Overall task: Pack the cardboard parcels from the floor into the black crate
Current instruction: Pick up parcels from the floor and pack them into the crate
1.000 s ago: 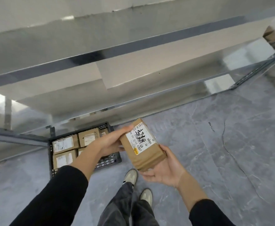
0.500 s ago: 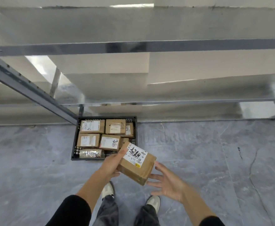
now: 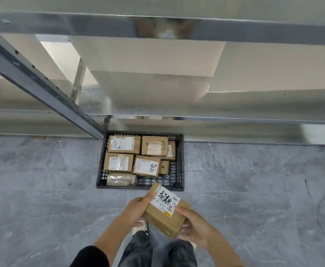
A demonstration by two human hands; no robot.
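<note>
L hand [image 3: 136,210] fingers wrapped on the left edge of the parcel [image 3: 167,210], thumb on top by the white label [image 3: 164,199]. R hand [image 3: 197,227] now back on it too: thumb on the label's near-right corner, fingers under the right end. 0.5 s ago the R hand was open and off the box; both are gripping now. Parcel tilted, label up w/ black handwriting, held above the floor [image 3: 42,209], over the shoes, just near of the black crate [image 3: 180,164]. Its far corner overlaps the crate's near rim in view; can't tell height gap.

Crate sits on the floor against the base of the metal shelving [image 3: 42,79], same spot as before. Inside: approx. six cardboard parcels [image 3: 123,145] filling the far and left parts, plus a taped one at near left. Open mesh bottom shows at near right [image 3: 157,180], next to the held parcel. Floor left and right of the crate is bare grey tile. Slanted shelf upright comes down to the crate's far-left corner.
</note>
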